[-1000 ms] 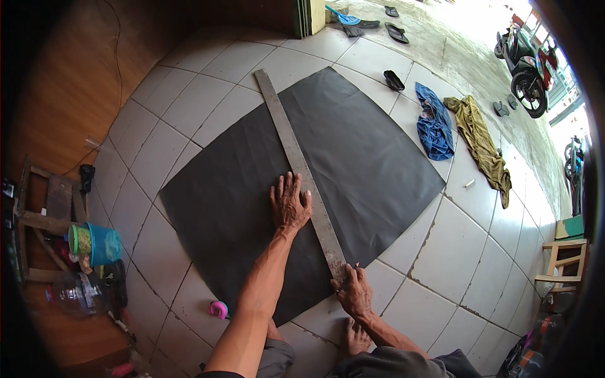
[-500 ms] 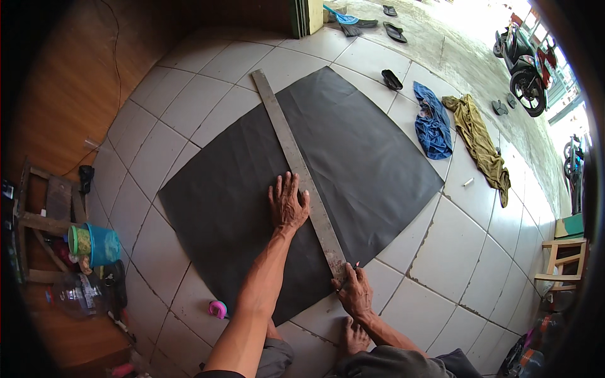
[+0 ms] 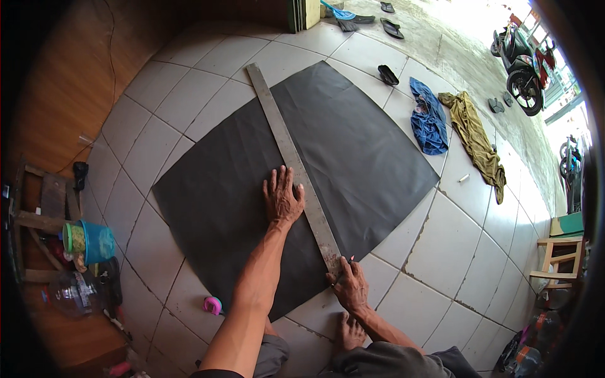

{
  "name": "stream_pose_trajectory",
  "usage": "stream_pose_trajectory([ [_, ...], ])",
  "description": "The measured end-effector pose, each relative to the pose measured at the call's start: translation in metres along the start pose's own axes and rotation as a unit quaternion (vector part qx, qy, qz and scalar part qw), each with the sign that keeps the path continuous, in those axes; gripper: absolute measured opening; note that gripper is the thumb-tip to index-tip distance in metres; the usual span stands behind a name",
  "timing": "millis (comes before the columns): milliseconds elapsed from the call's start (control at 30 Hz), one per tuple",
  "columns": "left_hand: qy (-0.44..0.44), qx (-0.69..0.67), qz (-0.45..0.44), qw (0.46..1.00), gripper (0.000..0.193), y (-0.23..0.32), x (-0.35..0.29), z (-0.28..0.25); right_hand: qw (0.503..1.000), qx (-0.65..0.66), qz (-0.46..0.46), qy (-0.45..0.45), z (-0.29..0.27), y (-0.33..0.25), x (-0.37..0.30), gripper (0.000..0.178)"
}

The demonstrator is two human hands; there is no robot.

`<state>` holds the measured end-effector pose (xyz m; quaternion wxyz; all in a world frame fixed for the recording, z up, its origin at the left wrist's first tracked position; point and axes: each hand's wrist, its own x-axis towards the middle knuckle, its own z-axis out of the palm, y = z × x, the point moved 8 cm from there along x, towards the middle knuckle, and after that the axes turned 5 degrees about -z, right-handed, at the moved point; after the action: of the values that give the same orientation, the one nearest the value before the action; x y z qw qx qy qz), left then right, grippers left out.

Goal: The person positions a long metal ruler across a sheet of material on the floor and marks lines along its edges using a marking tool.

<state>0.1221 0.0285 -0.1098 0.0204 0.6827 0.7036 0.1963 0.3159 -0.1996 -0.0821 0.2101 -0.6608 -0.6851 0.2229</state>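
Note:
A large black sheet [image 3: 372,164], smooth like vinyl or synthetic leather, lies flat on the tiled floor. Across it, from far left to near right, runs a long grey metal ruler [image 3: 287,148]; its far end reaches past the sheet's edge. My left hand [image 3: 283,200] lies flat with fingers spread, on the sheet at the ruler's left side, its thumb touching the ruler. At the ruler's near end, by the sheet's front edge, my right hand [image 3: 350,286] has its fingers curled. A small pink-tipped thing [image 3: 352,258] sticks out of them; the rest is hidden.
A pink roll-shaped thing [image 3: 212,305] lies left of my left forearm. Blue cloth [image 3: 428,120] and olive cloth [image 3: 472,142] lie at the far right, near a black sandal [image 3: 388,75]. Wooden stools [image 3: 558,263] flank both sides; a blue tub [image 3: 97,242] stands left. My bare foot is beside my right hand.
The whole view has shifted slightly, so everything sits a little further left and up. Both hands keep their places at the ruler and sheet.

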Motion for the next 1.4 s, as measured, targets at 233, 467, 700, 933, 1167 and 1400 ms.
stream_pose_trajectory([
  [233,-0.005,0.003,0.006,1.0,0.059,0.001,-0.005,0.002,1.0,-0.002,0.01,0.001,0.0,-0.001,-0.006,0.064],
  [467,-0.041,0.019,0.002,0.999,0.061,0.002,0.011,0.008,0.999,-0.043,0.018,-0.024,-0.003,0.001,0.004,0.064],
  [700,-0.094,0.031,-0.009,0.995,0.061,-0.002,0.012,0.006,0.996,-0.072,0.035,-0.038,-0.004,0.002,0.002,0.063],
  [933,-0.105,0.021,-0.013,0.994,0.061,-0.001,0.011,0.005,0.994,-0.079,0.05,-0.05,-0.008,0.004,0.002,0.062],
  [1167,-0.109,0.025,-0.009,0.994,0.063,-0.002,0.015,0.007,0.994,-0.083,0.05,-0.056,-0.006,0.001,0.005,0.062],
  [1400,-0.112,0.02,-0.005,0.994,0.064,-0.003,0.013,0.009,0.995,-0.084,0.032,-0.046,-0.006,0.001,0.002,0.06],
])
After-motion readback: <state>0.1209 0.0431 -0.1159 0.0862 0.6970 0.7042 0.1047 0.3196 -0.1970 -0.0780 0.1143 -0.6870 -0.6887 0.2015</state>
